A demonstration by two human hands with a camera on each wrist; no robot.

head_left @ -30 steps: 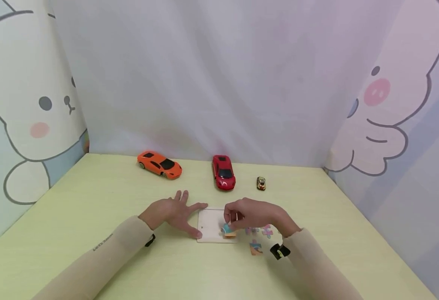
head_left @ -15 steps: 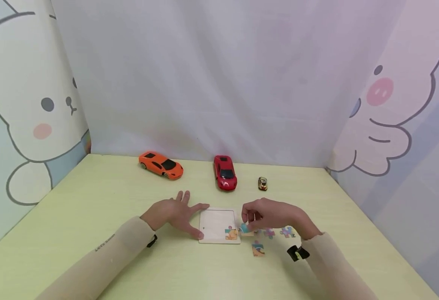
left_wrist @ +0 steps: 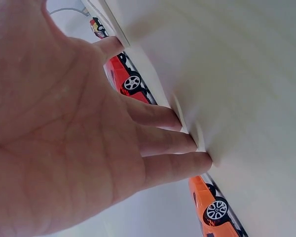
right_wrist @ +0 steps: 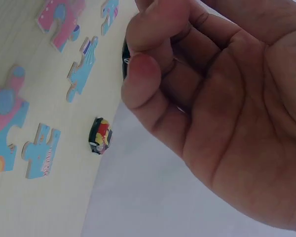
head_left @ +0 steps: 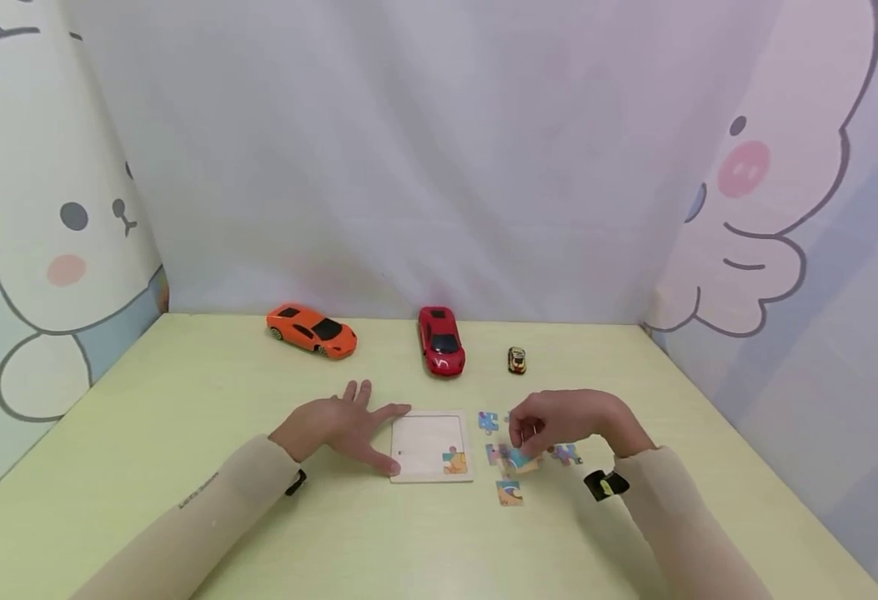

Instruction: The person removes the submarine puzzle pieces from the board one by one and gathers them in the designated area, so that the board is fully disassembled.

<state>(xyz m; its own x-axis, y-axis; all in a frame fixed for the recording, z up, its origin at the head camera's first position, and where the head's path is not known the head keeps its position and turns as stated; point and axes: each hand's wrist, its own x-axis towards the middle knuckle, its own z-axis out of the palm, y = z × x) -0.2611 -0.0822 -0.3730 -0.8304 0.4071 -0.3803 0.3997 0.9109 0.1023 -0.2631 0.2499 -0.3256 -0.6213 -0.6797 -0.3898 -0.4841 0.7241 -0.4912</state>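
With the left hand [head_left: 337, 425] flat, fingers spread, steadying the puzzle tray [head_left: 429, 446], the right hand [head_left: 562, 421], fingers curled and empty, should pinch a loose piece [head_left: 514, 457] by its edges.

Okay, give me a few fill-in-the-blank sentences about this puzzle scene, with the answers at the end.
1. The left hand lies flat beside the puzzle tray, which has ____ piece fitted in its near right corner.
2. At the back of the table, the red car stands between the tiny car and the ____ car.
3. The right hand hovers over the loose ____ pieces beside the tray.

Answers: one; orange; puzzle
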